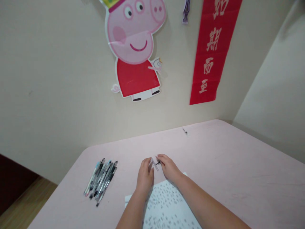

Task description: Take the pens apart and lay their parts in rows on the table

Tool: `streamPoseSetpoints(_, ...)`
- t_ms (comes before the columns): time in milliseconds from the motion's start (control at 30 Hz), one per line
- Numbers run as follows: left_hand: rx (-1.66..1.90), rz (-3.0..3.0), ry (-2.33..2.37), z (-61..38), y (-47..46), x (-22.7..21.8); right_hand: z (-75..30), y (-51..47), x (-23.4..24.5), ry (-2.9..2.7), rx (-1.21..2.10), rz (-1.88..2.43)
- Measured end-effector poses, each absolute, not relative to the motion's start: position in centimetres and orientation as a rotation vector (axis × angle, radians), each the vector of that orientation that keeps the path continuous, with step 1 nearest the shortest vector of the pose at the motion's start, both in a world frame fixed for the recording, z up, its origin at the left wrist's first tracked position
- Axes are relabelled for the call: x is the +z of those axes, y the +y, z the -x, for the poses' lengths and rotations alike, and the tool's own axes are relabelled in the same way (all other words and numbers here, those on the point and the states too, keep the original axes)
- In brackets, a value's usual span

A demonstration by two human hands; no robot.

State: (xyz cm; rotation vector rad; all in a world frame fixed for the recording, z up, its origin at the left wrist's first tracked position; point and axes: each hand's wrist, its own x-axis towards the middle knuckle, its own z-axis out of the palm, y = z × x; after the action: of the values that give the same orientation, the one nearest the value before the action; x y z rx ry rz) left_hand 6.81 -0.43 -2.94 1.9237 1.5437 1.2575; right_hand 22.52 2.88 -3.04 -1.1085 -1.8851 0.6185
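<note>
My left hand [145, 173] and my right hand [168, 167] meet above the middle of a pink table [226, 165]. Both have their fingers pinched on a small clear pen [154, 163] with a black part, held between them. Under my wrists lies a white sheet [166, 206] covered with handwriting. A bundle of several black and clear pens [101, 181] lies on the table to the left of my left hand, apart from it.
A tiny dark pen part [185, 130] lies near the table's far edge. The table stands in a room corner; a cartoon pig cut-out [135, 47] and a red banner [212, 54] hang on the wall. Wooden floor [21, 206] shows at lower left.
</note>
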Motion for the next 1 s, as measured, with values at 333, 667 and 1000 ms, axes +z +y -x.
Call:
streamPoseSetpoints(333,1.338,-1.882,1.617,-6.7,-0.6,-2.2,-23.0,2.9,-2.7,-1.842,0.567,1.208)
streamPoseSetpoints(667,1.218,-1.978,1.611,-6.7,-0.8,-2.3,-23.0,2.6,-3.3,-1.944,0.572,1.108)
streamPoseSetpoints(1000,1.146,-2.065,1.528,-6.9,-1.3,-1.7,-22.6,2.7,-3.2,-1.883,0.573,1.103)
